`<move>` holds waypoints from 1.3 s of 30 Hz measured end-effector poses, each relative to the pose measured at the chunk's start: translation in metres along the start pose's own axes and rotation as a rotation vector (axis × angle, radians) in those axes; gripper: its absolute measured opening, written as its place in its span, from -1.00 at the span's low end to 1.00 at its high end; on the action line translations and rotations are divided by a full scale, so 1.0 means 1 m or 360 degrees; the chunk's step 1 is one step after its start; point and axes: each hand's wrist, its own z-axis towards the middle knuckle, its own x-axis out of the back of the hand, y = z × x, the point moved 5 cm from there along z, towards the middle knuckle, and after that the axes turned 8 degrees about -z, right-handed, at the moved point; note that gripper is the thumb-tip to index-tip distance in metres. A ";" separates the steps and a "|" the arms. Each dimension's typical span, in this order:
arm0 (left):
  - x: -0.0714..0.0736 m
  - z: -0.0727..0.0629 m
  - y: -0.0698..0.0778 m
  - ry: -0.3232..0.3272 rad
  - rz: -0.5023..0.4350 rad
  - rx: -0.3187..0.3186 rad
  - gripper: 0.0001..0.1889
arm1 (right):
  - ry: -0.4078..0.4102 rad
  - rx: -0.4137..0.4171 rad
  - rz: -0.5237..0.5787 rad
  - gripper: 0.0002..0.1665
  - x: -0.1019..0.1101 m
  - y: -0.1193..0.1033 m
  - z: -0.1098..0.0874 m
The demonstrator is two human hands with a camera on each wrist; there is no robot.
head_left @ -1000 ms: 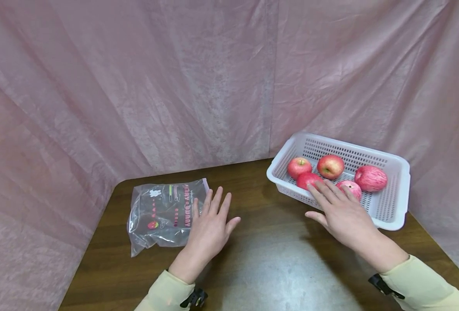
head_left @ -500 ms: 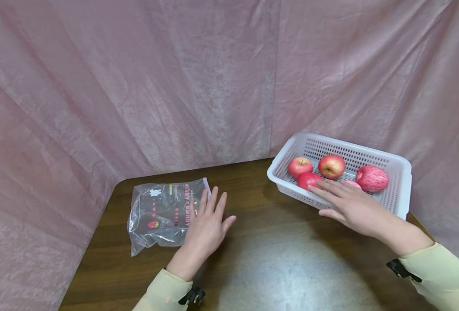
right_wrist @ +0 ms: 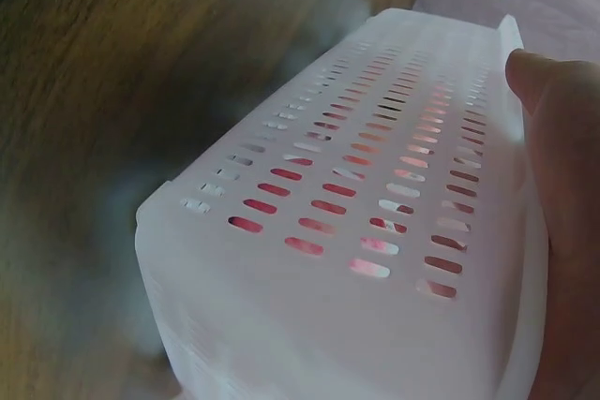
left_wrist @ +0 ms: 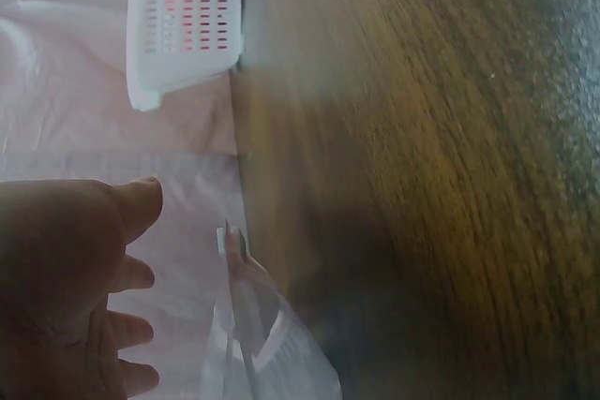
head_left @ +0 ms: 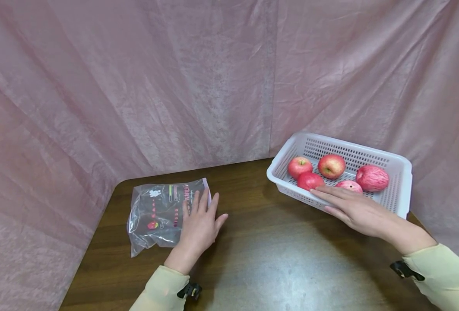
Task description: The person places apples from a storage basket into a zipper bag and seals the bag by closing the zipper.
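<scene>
A clear plastic bag (head_left: 161, 214) with pink lettering and a strawberry print lies flat at the left of the table. My left hand (head_left: 196, 224) is over its right edge, fingers spread; in the left wrist view the hand (left_wrist: 66, 278) appears apart from the bag (left_wrist: 281, 344). At the right is a white perforated basket (head_left: 402, 185) with several red apples (head_left: 331, 166) inside. My right hand (head_left: 357, 211) lies across its near rim, fingers extended beside a red apple (head_left: 308, 180). The right wrist view has the thumb (right_wrist: 534, 77) by the rim; contact is unclear.
The brown wooden table (head_left: 252, 259) extends between the bag and the basket. Pink curtain fabric (head_left: 213, 86) hangs behind the table's back edge and along its sides. The basket stands close to the back right curtain.
My left hand has drifted left and slightly down, further over the bag. My right hand has shifted right and lower, turning more sideways at the basket's near rim. Bag and basket stay put.
</scene>
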 end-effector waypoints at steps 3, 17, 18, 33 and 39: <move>-0.001 0.002 -0.001 -0.0029 -0.0002 0.0028 -0.24 | -0.0045 -0.0052 0.0060 -0.21 0.001 -0.001 0.002; -0.005 0.010 -0.008 -0.0090 -0.0032 0.0093 -0.23 | -0.0131 -0.0244 0.0205 -0.28 0.003 -0.011 0.007; -0.005 0.011 -0.009 -0.0093 -0.0034 0.0100 -0.23 | -0.0123 -0.0249 0.0207 -0.28 0.002 -0.012 0.007; -0.011 0.013 -0.014 -0.0121 -0.0050 0.0156 -0.19 | -0.0125 -0.0382 0.0070 -0.31 -0.007 -0.021 0.013; -0.011 0.014 -0.014 -0.0108 -0.0053 0.0161 -0.19 | -0.0125 -0.0459 0.0028 -0.31 -0.007 -0.023 0.016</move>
